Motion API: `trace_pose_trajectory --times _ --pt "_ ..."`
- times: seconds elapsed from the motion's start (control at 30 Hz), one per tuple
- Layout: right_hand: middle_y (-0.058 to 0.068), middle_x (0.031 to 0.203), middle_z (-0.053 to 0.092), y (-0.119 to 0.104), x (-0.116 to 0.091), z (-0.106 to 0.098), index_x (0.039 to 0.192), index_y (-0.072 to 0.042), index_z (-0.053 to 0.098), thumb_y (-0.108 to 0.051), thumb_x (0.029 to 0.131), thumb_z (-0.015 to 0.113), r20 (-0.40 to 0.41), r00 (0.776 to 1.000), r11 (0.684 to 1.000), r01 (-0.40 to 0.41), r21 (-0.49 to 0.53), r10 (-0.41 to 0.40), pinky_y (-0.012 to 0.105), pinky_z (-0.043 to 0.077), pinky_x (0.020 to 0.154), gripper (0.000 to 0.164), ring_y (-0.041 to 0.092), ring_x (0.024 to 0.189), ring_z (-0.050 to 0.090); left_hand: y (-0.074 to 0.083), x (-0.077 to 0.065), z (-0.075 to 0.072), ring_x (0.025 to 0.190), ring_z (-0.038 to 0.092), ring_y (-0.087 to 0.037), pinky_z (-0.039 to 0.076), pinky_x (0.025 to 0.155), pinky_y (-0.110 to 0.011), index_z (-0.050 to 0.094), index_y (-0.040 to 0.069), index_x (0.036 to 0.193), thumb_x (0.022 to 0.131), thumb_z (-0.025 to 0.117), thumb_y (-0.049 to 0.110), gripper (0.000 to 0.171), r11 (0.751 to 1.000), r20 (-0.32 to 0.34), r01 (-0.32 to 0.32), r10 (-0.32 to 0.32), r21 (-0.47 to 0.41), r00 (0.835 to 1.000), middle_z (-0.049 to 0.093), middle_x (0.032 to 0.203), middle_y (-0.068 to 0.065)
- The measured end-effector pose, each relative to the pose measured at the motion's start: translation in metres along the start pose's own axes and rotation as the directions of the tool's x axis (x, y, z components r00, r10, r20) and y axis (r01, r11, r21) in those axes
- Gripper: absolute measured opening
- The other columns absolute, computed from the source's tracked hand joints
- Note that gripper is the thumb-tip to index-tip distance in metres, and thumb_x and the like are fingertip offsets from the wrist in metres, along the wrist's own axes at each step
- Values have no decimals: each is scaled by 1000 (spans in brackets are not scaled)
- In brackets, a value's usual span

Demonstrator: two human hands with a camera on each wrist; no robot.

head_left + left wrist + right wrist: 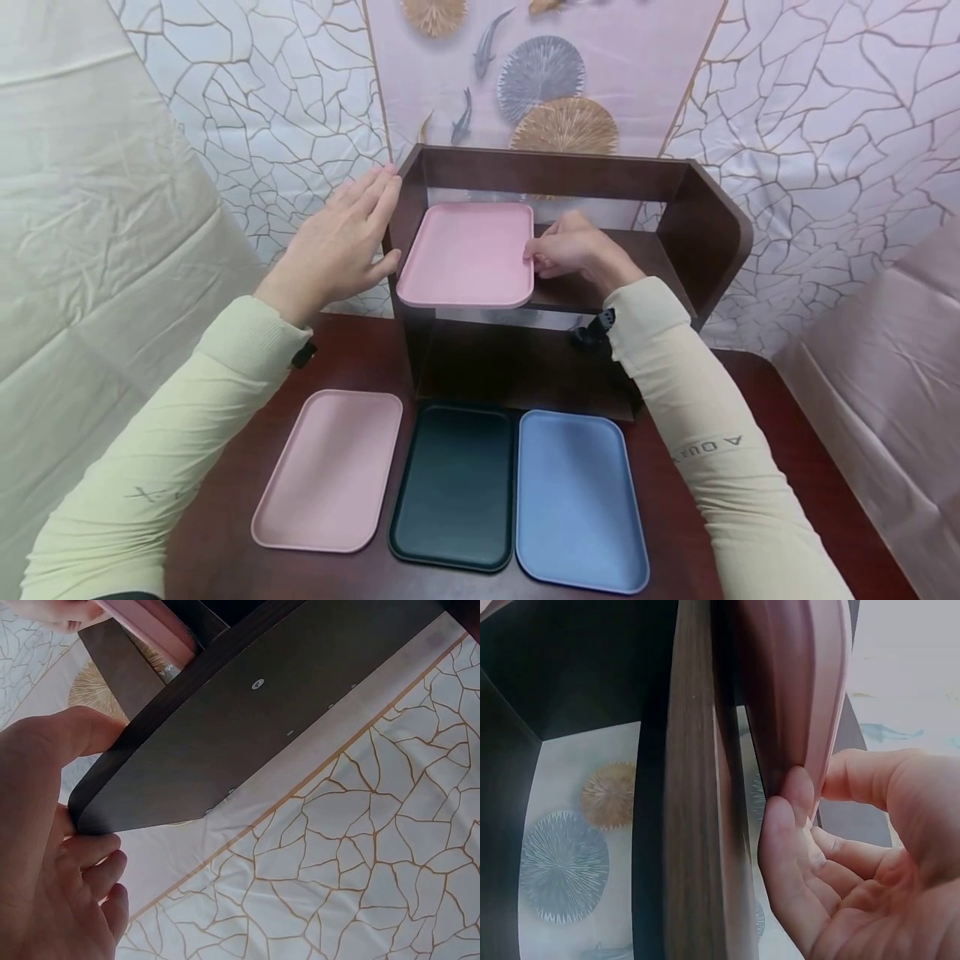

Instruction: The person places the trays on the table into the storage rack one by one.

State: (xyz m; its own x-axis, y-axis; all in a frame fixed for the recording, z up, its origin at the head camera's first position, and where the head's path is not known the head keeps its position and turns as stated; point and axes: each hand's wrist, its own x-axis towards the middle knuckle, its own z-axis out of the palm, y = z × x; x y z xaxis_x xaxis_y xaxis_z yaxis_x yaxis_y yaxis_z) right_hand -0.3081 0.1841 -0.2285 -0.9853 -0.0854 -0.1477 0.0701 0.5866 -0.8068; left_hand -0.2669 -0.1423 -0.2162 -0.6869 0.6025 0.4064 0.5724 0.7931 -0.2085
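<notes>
At the centre of the frame, the right hand [573,250] pinches the right edge of a shallow, round-cornered rectangular pink tray [472,254], thumb on one face and fingers curled against the other. The tray is in the upper left part of a dark brown wooden shelf unit [555,162], its near edge jutting past the front; whether its far part rests on the board cannot be told.

Left of centre, the left hand [341,233] touches the unit's left side panel at its upper front corner, fingers loosely extended and thumb apart from them against the panel's edge; it has no tray in its grasp.

Along the bottom of the frame, on a reddish-brown wooden table [352,350], lie three more round-cornered rectangular trays: a dusty pink tray [333,471] at lower left, a dark green tray [453,487] at lower centre and a blue tray [581,500] just right of that. Pale cloth with gold crackle lines [247,83] hangs across the upper background, behind the unit.
</notes>
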Motion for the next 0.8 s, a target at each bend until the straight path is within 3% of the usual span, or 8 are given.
trace_pose_trajectory --times 0.2,0.5,0.67,0.8 --pt "-1 56 62 -1 3 4 69 -4 73 -8 93 71 -10 1000 1000 -28 1 28 21 65 64 24 7 57 60 1 0 -1 162 26 -40 25 134 -55 25 -10 162 100 61 28 81 1000 -1 -1 1 7 1000 25 173 -26" --pt "1 56 66 -4 3 8 87 5 75 -5 91 73 -15 997 997 -72 -15 71 23 65 61 11 6 55 65 1 -1 -1 162 24 -41 23 135 -55 23 -10 163 101 59 28 81 1000 12 7 -7 -1 1000 25 173 -26" --pt "3 61 71 -4 1 8 100 12 77 -10 89 80 -63 997 994 -52 -96 46 24 66 63 24 7 56 69 0 0 -1 162 25 -41 23 135 -54 23 -10 163 101 58 27 81 1000 12 0 0 3 1000 26 173 -26" --pt "4 60 72 -4 -3 8 92 10 78 -14 89 83 -75 997 993 -31 -117 23 25 66 63 25 9 56 70 1 -1 -2 162 25 -41 23 135 -54 22 -10 163 101 58 27 81 1000 16 3 -3 4 1000 25 173 -26"
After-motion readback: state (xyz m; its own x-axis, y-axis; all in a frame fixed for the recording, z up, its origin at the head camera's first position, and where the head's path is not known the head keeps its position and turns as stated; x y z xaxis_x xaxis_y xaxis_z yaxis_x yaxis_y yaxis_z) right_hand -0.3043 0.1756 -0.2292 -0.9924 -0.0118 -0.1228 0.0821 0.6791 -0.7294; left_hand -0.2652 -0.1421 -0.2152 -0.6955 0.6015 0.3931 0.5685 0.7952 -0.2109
